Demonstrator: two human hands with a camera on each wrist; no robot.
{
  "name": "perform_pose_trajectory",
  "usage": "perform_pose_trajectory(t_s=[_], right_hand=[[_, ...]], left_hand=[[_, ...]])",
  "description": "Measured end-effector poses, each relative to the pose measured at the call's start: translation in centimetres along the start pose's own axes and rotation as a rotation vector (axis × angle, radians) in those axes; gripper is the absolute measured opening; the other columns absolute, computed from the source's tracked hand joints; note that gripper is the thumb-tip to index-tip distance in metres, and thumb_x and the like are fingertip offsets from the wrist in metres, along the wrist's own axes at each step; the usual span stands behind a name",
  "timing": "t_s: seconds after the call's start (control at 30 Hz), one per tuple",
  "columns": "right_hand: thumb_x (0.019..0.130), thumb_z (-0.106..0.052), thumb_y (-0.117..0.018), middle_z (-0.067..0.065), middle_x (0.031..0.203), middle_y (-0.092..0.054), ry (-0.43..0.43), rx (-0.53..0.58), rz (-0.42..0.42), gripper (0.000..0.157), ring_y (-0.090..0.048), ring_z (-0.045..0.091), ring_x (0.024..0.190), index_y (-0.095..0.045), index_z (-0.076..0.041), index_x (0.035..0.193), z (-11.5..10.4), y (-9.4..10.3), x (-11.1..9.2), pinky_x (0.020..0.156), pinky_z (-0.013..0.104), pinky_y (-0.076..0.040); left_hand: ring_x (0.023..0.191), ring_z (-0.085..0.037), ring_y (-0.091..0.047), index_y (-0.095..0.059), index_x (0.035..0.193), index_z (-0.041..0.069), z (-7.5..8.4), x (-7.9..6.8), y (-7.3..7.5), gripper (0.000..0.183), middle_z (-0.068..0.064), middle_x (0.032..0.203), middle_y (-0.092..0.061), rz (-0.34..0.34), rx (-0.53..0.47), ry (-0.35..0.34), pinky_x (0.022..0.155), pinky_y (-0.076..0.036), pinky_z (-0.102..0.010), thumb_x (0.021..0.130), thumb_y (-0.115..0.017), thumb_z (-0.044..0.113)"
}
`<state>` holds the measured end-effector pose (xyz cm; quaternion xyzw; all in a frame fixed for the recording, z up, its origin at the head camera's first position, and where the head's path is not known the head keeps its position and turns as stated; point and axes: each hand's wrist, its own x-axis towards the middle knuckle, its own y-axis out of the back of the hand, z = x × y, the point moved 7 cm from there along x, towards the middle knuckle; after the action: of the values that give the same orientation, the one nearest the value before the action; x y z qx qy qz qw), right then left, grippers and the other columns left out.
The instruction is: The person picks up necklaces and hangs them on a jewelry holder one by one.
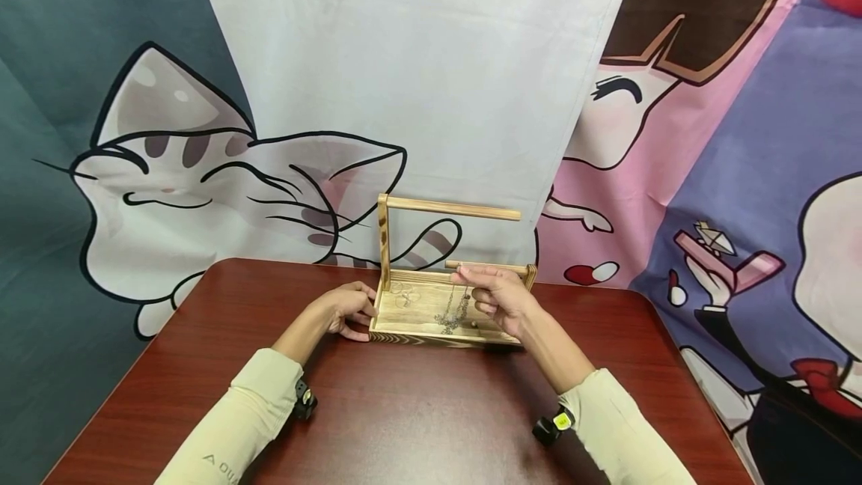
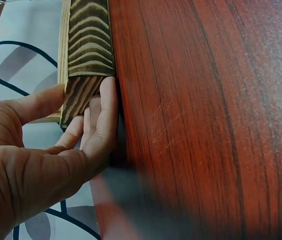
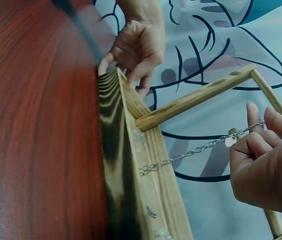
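Observation:
A wooden jewelry stand (image 1: 417, 337) stands on the table, with a shallow tray and bars on posts. At the tray's left end my left hand (image 1: 350, 309) grips the corner; the left wrist view shows the thumb (image 2: 43, 102) on one side and fingers (image 2: 108, 110) on the other. My right hand (image 1: 498, 294) is over the tray's right half, pinching a silver chain (image 3: 195, 150) between thumb and fingertips. A small pale tag (image 3: 230, 141) hangs on the chain close to the fingers. The chain's lower end dangles over the tray.
Thin hoop-like jewelry (image 1: 405, 295) lies in the tray's left part, and small shiny pieces (image 3: 151, 212) lie further along. The upper bar (image 1: 451, 207) and lower bar (image 1: 453, 264) run along the back. Behind the red-brown table (image 1: 404, 403) hangs a cartoon-printed cloth (image 1: 431, 81).

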<state>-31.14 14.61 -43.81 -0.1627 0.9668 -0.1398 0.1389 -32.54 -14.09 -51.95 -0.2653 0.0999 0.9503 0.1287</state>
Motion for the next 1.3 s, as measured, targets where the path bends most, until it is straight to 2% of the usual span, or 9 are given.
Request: perform_pose_trajectory(t_s=[0.37, 0.6, 0.83, 1.03, 1.3], right_hand=[[0.118, -0.015, -0.058, -0.008, 0.104, -0.088, 0.079, -0.009, -0.024, 0.024, -0.031, -0.002, 0.048, -0.081, -0.019, 0.111, -2.9, -0.6, -0.3, 0.046, 0.013, -0.024], [0.117, -0.016, -0.062, -0.01, 0.103, -0.088, 0.1, -0.032, 0.03, 0.021, -0.031, -0.003, 0.046, -0.082, -0.018, 0.113, -4.5, -0.6, -0.7, 0.041, 0.013, -0.025], [0.116, -0.013, -0.061, -0.007, 0.103, -0.088, 0.141, -0.045, 0.03, 0.026, -0.031, -0.003, 0.045, -0.084, -0.02, 0.106, -6.1, -0.7, -0.9, 0.039, 0.013, -0.024], [0.116, -0.013, -0.063, -0.006, 0.102, -0.089, 0.162, -0.034, 0.045, 0.025, -0.032, -0.002, 0.044, -0.085, -0.02, 0.106, -7.2, -0.7, -1.1, 0.038, 0.014, -0.023], [0.114, -0.015, -0.068, -0.005, 0.1, -0.089, 0.212, -0.004, 0.075, 0.018, -0.031, -0.002, 0.044, -0.086, -0.016, 0.112, -9.1, -0.6, -1.5, 0.04, 0.014, -0.022]], left_hand=[[0.097, -0.025, -0.073, -0.048, 0.139, 0.002, -0.1, -0.2, 0.1, 0.043, -0.013, 0.106, -0.069, -0.005, 0.008, -0.002, 0.079, -0.071, -0.045, 0.099, -0.063, -0.006], [0.096, -0.024, -0.073, -0.048, 0.138, 0.003, -0.1, 0.0, 0.1, 0.042, -0.013, 0.106, -0.068, -0.014, 0.007, 0.004, 0.078, -0.071, -0.044, 0.099, -0.063, -0.006], [0.095, -0.024, -0.073, -0.049, 0.137, 0.005, 0.0, 0.0, 0.1, 0.042, -0.013, 0.106, -0.069, -0.017, 0.0, 0.013, 0.078, -0.071, -0.044, 0.098, -0.062, -0.006], [0.097, -0.026, -0.072, -0.048, 0.138, 0.004, 0.0, 0.0, 0.1, 0.044, -0.012, 0.105, -0.068, -0.014, 0.001, 0.012, 0.079, -0.072, -0.046, 0.098, -0.062, -0.007], [0.098, -0.026, -0.073, -0.047, 0.139, 0.002, 0.1, -0.1, 0.1, 0.045, -0.011, 0.102, -0.067, -0.012, 0.004, 0.001, 0.081, -0.072, -0.048, 0.098, -0.062, -0.008]])
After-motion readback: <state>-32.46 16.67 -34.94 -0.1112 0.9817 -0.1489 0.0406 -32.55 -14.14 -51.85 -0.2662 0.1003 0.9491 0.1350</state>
